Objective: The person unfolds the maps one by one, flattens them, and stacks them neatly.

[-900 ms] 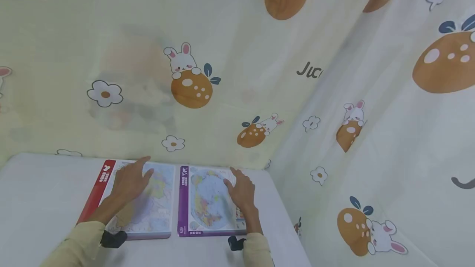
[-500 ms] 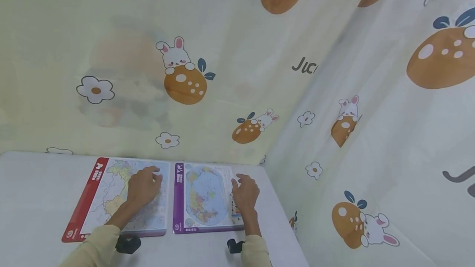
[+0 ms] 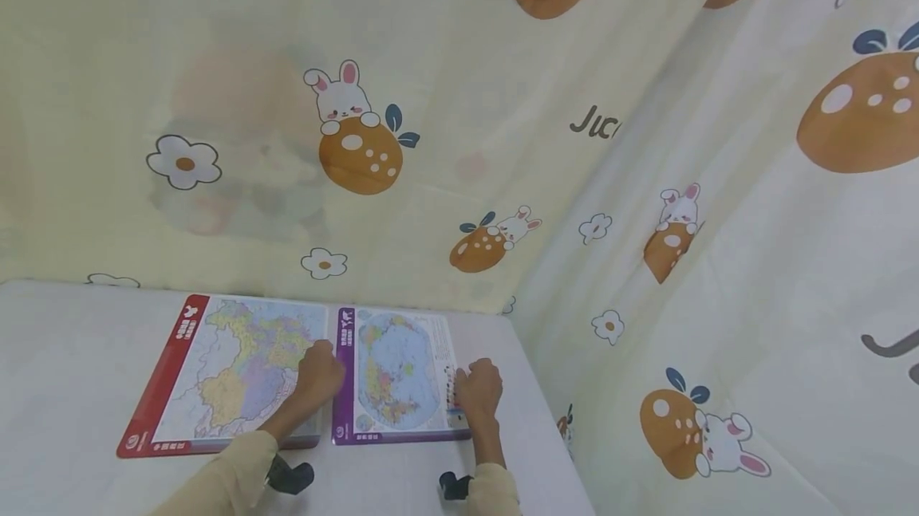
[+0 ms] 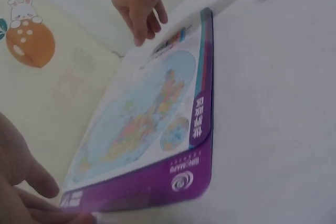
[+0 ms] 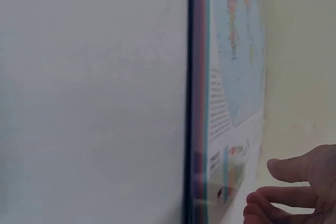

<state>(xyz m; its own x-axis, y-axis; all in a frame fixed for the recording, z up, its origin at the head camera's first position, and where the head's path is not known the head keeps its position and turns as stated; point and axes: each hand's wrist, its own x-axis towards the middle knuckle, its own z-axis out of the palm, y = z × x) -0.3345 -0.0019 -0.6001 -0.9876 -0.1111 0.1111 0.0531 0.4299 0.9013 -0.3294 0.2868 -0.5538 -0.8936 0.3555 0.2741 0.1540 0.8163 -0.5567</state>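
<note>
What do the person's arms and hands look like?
The left sleeve and right sleeve are plain pale beige, ending below the wrists. A small, chunky left black gadget sticks out by one cuff, and a right black gadget by the other. The left hand and right hand wear no gloves. I can't make out any writing on the gadgets.

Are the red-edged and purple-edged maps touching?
Apart: the head view shows a strip of white tabletop between the red-edged map and purple-edged map.
</note>
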